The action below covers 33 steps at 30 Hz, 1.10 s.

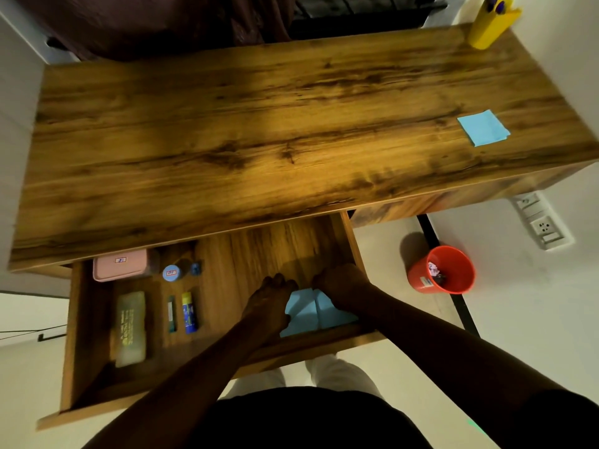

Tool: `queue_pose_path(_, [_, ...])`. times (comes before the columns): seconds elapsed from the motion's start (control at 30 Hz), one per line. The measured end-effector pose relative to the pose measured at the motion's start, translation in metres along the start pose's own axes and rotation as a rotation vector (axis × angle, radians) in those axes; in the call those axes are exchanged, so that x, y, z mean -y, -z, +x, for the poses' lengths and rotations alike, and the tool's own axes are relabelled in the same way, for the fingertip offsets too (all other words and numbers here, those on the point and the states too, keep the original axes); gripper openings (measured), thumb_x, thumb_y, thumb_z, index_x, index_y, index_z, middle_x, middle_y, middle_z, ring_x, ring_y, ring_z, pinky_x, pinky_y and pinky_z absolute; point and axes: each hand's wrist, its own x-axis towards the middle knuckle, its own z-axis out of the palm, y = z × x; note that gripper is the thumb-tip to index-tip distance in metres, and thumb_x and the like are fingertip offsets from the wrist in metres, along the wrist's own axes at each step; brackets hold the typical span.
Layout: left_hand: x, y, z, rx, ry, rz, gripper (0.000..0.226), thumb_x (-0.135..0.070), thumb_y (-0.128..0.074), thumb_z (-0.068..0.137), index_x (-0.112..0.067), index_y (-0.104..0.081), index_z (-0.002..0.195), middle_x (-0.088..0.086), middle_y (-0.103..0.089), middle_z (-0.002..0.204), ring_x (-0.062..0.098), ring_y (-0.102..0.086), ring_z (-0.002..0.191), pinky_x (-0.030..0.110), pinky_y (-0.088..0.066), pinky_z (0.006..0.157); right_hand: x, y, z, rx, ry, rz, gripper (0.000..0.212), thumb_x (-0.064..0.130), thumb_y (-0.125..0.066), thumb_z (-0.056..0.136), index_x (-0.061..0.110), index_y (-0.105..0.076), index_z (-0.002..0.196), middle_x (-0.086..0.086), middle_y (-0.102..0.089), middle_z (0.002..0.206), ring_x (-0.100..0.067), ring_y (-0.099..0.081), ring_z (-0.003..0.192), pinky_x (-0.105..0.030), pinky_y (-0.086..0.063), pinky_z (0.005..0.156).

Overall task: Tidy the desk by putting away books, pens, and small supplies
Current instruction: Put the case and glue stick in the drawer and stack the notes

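Two hands are down in the open drawer (350, 234), knuckles up and fingers bent. The left hand (270, 299) sits on the left edge of the light blue sheets (308, 314) and the right hand (340, 286) on their far right corner, so the paper lies between and partly under both. Whether either hand actually pinches it I cannot tell. Left of the left hand lie a glue stick (189, 314), a clear case (130, 328) and a pink box (120, 264). Well beyond the right hand, up on the counter (259, 124), lies another blue pad (483, 128), with a yellow pen holder (491, 25) at the far corner.
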Motion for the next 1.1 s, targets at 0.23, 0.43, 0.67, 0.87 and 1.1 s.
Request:
queue_pose_path(0.23, [-0.005,0.002,-0.002,0.018,0.004,0.047,0.069,-0.03,-0.08,0.075,-0.026,-0.049,0.137,-0.001,-0.048,0.133,0.024,-0.047,0.119,0.039,-0.05,0.091,0.001,0.001,-0.005,0.001,0.005,0.063,0.041,0.028,-0.062,0.099,0.02,-0.055,0.139,-0.008,-0.059,0.139,-0.033,-0.059,0.128,-0.049,-0.05,0.106])
queue_pose_path(0.43, [-0.014,0.022,0.006,-0.118,0.0,0.02,0.06,-0.044,-0.07,0.083,-0.028,-0.05,0.138,-0.001,-0.051,0.134,0.022,-0.051,0.12,0.034,-0.051,0.09,-0.006,0.014,-0.026,-0.259,-0.118,0.339,0.032,0.024,-0.059,0.097,0.018,-0.062,0.128,-0.007,-0.068,0.123,-0.029,-0.066,0.113,-0.04,-0.053,0.095])
queue_pose_path(0.67, [-0.076,0.083,0.047,-0.253,-0.037,-0.225,0.033,-0.039,-0.063,0.089,-0.036,-0.059,0.122,-0.007,-0.064,0.117,0.017,-0.062,0.107,0.039,-0.056,0.087,-0.055,0.026,-0.059,-0.635,-0.347,1.103,0.019,0.015,-0.069,0.083,0.026,-0.075,0.097,0.012,-0.076,0.095,-0.005,-0.072,0.086,-0.029,-0.061,0.081])
queue_pose_path(0.87, [-0.153,0.115,0.11,-0.385,-0.019,-0.296,0.028,-0.045,-0.06,0.088,-0.035,-0.064,0.115,-0.012,-0.071,0.105,0.012,-0.064,0.099,0.032,-0.055,0.087,-0.146,0.021,-0.084,-0.873,-0.461,1.269,0.004,0.017,-0.075,0.088,0.02,-0.076,0.09,0.013,-0.076,0.088,0.005,-0.069,0.084,-0.007,-0.049,0.075])
queue_pose_path(1.1, [-0.251,0.124,0.209,-0.525,-0.04,-0.342,0.031,-0.037,-0.071,0.084,-0.024,-0.07,0.112,-0.005,-0.07,0.109,0.014,-0.067,0.096,0.029,-0.055,0.086,-0.285,-0.011,-0.108,-0.969,-0.574,1.266,0.008,0.016,-0.075,0.087,0.015,-0.076,0.095,0.01,-0.074,0.086,0.015,-0.065,0.077,-0.003,-0.047,0.075])
